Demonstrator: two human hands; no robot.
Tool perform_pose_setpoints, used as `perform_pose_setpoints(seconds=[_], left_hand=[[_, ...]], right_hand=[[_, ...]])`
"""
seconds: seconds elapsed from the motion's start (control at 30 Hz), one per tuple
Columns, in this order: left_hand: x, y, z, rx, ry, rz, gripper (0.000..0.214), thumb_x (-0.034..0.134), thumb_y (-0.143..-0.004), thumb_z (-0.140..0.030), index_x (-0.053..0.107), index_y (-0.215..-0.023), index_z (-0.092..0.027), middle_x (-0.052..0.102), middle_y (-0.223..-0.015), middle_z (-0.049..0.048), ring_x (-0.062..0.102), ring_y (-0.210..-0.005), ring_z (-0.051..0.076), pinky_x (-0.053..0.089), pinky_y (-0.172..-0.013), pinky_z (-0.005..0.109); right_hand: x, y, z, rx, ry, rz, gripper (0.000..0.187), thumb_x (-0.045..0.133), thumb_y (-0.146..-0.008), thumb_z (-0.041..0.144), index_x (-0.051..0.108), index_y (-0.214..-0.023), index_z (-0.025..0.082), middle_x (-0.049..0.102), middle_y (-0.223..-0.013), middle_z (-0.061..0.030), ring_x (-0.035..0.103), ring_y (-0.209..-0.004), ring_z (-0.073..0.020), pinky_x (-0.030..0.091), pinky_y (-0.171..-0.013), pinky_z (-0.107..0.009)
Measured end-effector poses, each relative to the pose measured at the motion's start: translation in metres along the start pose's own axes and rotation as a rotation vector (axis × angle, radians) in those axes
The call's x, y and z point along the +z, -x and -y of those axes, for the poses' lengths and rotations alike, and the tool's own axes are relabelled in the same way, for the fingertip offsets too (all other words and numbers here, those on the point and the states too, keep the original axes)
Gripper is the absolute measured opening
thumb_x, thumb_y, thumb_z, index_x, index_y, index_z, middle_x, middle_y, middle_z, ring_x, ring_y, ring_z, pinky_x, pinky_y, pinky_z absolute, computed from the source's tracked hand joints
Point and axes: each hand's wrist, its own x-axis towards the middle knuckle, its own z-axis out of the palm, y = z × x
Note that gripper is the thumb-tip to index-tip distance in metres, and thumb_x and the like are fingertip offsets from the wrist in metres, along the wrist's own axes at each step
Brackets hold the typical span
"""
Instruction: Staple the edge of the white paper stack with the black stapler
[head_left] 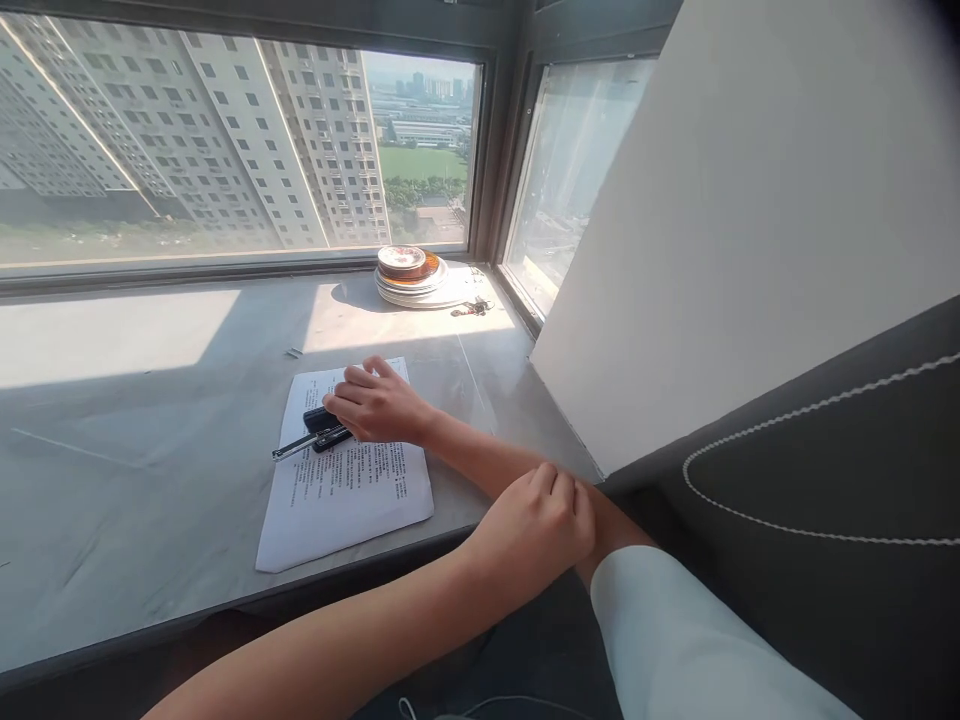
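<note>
A black stapler [321, 438] lies opened out on a stack of printed paper [345, 515], its metal staple channel pointing left. My right hand [382, 402] is palm down over the stapler's right end, fingers curled around it with the little finger lifted. The thumb and the part of the stapler under the palm are hidden. Crossing in front, my left hand [536, 515] rests on my right forearm [480, 455], its fingers bent and closed against the skin. Small silver staple strips [294, 353] lie beyond the paper's top left corner.
The grey stone sill [150, 520] ends in a dark front edge. Stacked plates [411, 278] stand in the sunlit far corner, with keys [472, 308] beside them. A white panel [720, 220] slants up on the right. A beaded cord [697, 490] hangs near it.
</note>
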Motion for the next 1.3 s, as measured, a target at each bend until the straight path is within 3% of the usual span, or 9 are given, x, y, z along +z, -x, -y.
perform_pose_setpoints(seconds=[0.2, 0.3, 0.47, 0.73, 0.83, 0.97, 1.07, 1.2, 1.3], left_hand=[[-0.005, 0.015, -0.031, 0.067, 0.072, -0.147, 0.022, 0.058, -0.088, 0.002, 0.060, -0.077, -0.017, 0.052, -0.070, 0.0022, 0.053, -0.064, 0.018, 0.040, -0.055, 0.032], [0.000, 0.017, -0.019, -0.004, 0.072, -0.172, 0.018, 0.056, -0.094, 0.000, 0.063, -0.086, -0.015, 0.058, -0.075, 0.0036, 0.057, -0.069, 0.018, 0.047, -0.060, 0.031], [0.006, 0.011, 0.012, -0.200, 0.091, 0.018, 0.028, 0.058, -0.083, 0.010, 0.059, -0.086, -0.017, 0.061, -0.080, 0.0033, 0.060, -0.073, 0.020, 0.050, -0.061, 0.030], [0.001, 0.018, -0.035, 0.036, 0.080, -0.134, 0.016, 0.058, -0.091, 0.001, 0.063, -0.087, -0.014, 0.059, -0.076, 0.0042, 0.057, -0.067, 0.018, 0.045, -0.058, 0.031], [0.003, 0.017, -0.021, -0.054, 0.082, -0.143, 0.018, 0.058, -0.092, 0.002, 0.063, -0.088, -0.015, 0.062, -0.079, 0.0053, 0.061, -0.073, 0.019, 0.050, -0.063, 0.031], [0.006, 0.011, 0.002, -0.201, 0.067, -0.022, 0.027, 0.056, -0.082, 0.010, 0.060, -0.085, -0.016, 0.062, -0.079, 0.0041, 0.060, -0.073, 0.020, 0.051, -0.060, 0.031], [0.004, 0.011, -0.009, -0.113, 0.093, -0.015, 0.026, 0.057, -0.082, 0.009, 0.057, -0.079, -0.018, 0.058, -0.078, 0.0036, 0.058, -0.069, 0.019, 0.048, -0.057, 0.031], [0.001, 0.018, -0.032, 0.015, 0.110, -0.141, 0.022, 0.058, -0.088, 0.004, 0.059, -0.079, -0.016, 0.060, -0.079, 0.0052, 0.058, -0.069, 0.018, 0.049, -0.058, 0.031], [0.003, 0.022, -0.022, -0.044, 0.133, -0.177, 0.020, 0.057, -0.092, 0.003, 0.061, -0.084, -0.016, 0.064, -0.082, 0.0060, 0.061, -0.073, 0.018, 0.054, -0.063, 0.029]], right_hand=[[-0.002, 0.000, 0.000, 0.009, -0.010, 0.003, 0.038, 0.031, -0.117, 0.017, 0.068, -0.123, 0.018, 0.069, -0.104, -0.0079, 0.050, -0.106, -0.0233, 0.030, -0.096, -0.042], [-0.003, 0.000, -0.001, 0.002, 0.005, 0.044, 0.034, 0.035, -0.115, 0.016, 0.067, -0.125, 0.019, 0.069, -0.106, -0.0081, 0.051, -0.108, -0.0238, 0.030, -0.097, -0.042], [-0.003, 0.001, -0.001, 0.029, 0.027, 0.055, 0.031, 0.039, -0.115, 0.017, 0.066, -0.129, 0.020, 0.069, -0.112, -0.0088, 0.051, -0.112, -0.0249, 0.031, -0.100, -0.044], [-0.005, 0.001, -0.003, 0.031, -0.001, 0.047, 0.033, 0.036, -0.116, 0.018, 0.066, -0.129, 0.018, 0.070, -0.114, -0.0098, 0.051, -0.110, -0.0248, 0.032, -0.098, -0.044], [-0.006, 0.001, -0.003, 0.036, 0.001, 0.061, 0.034, 0.035, -0.116, 0.018, 0.067, -0.129, 0.018, 0.070, -0.114, -0.0098, 0.051, -0.110, -0.0249, 0.032, -0.097, -0.044], [-0.004, 0.001, -0.003, 0.041, 0.000, 0.029, 0.035, 0.034, -0.116, 0.017, 0.067, -0.128, 0.018, 0.071, -0.111, -0.0092, 0.051, -0.109, -0.0245, 0.031, -0.097, -0.043], [-0.002, 0.002, -0.003, 0.027, -0.016, -0.017, 0.035, 0.032, -0.116, 0.017, 0.067, -0.124, 0.018, 0.071, -0.108, -0.0086, 0.050, -0.107, -0.0241, 0.030, -0.097, -0.043], [-0.003, 0.002, -0.004, 0.039, -0.013, 0.007, 0.035, 0.032, -0.117, 0.018, 0.066, -0.125, 0.019, 0.069, -0.109, -0.0083, 0.050, -0.108, -0.0240, 0.030, -0.096, -0.043], [-0.005, 0.002, -0.003, 0.041, -0.005, 0.041, 0.036, 0.031, -0.117, 0.019, 0.066, -0.128, 0.019, 0.068, -0.111, -0.0084, 0.050, -0.109, -0.0239, 0.030, -0.097, -0.043]])
